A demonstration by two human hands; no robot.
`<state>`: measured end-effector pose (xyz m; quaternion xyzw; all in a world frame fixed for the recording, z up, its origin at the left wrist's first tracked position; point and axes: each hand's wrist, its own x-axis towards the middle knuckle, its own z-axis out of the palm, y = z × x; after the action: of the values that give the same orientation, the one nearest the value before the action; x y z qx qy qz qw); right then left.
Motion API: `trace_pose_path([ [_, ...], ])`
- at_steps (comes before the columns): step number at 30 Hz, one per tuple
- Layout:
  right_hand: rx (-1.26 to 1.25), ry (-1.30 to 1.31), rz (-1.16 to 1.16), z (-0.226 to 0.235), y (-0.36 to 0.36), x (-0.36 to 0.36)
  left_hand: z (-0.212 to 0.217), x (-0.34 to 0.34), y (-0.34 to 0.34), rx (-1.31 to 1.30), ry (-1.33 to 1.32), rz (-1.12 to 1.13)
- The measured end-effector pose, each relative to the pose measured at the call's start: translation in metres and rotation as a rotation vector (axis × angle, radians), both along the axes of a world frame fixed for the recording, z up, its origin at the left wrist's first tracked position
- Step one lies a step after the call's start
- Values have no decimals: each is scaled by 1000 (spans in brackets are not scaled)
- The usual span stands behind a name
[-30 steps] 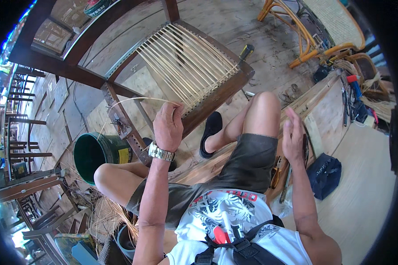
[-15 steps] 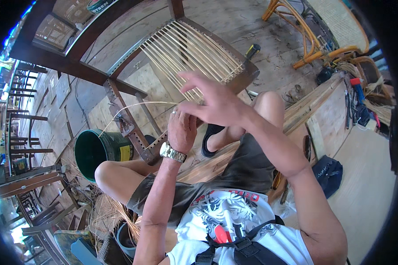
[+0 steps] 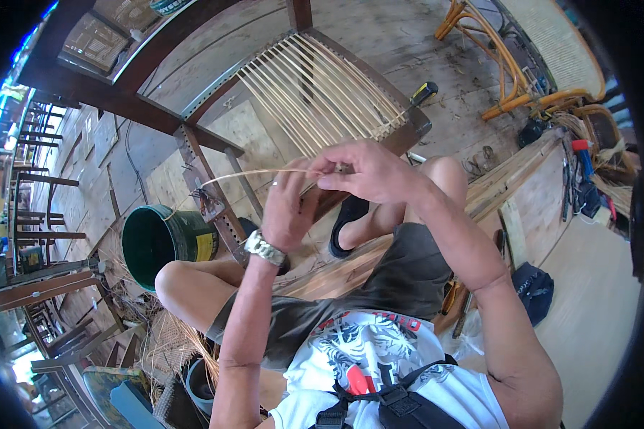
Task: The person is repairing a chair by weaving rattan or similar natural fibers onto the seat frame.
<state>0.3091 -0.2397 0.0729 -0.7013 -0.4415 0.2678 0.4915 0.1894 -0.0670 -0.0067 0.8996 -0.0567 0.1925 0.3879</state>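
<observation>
Wooden floorboards below, and both hands meet over the chair frame (image 3: pixel 215 164): right hand (image 3: pixel 368 171) and left hand (image 3: pixel 290 211) pinch one thin cane strand (image 3: pixel 254 173) before the half-woven seat (image 3: pixel 322 93), green bucket (image 3: pixel 166 243) nearby.

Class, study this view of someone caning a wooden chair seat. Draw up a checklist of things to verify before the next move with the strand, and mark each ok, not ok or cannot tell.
1. Right hand pinches the cane strand: ok, fingertips closed on it.
2. Left hand helps at the same strand: ok, fingers raised beside the right hand.
3. Strand runs free to the left without a kink: ok, a smooth curve.
4. Strands already laid on the chair seat frame lie parallel: ok.
5. Strand's far end is clear of the green bucket: cannot tell, too thin to follow.
6. Tool with yellow and black handle within reach: ok, by the frame's far corner.
</observation>
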Motion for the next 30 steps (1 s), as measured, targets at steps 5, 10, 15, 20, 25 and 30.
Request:
trace_pose_path([
  [5, -53, 163, -212, -12, -24, -24, -29, 12, 45, -30, 616, 70],
  [10, -69, -183, -388, -4, -11, -45, -68, 52, 63, -400, 1152, -402],
  [15, -129, -218, -258, 1, -16, -33, -92, 52, 57, -519, 1040, -434],
  [20, -59, -116, -216, -8, -13, -23, -102, 51, 51, -929, 1128, -449],
  [25, -69, -286, -132, -14, -3, -29, -99, 52, 47, -986, 946, -503],
  [30, -24, -182, -156, -13, -4, -36, -95, 51, 46, -886, 1081, -532],
])
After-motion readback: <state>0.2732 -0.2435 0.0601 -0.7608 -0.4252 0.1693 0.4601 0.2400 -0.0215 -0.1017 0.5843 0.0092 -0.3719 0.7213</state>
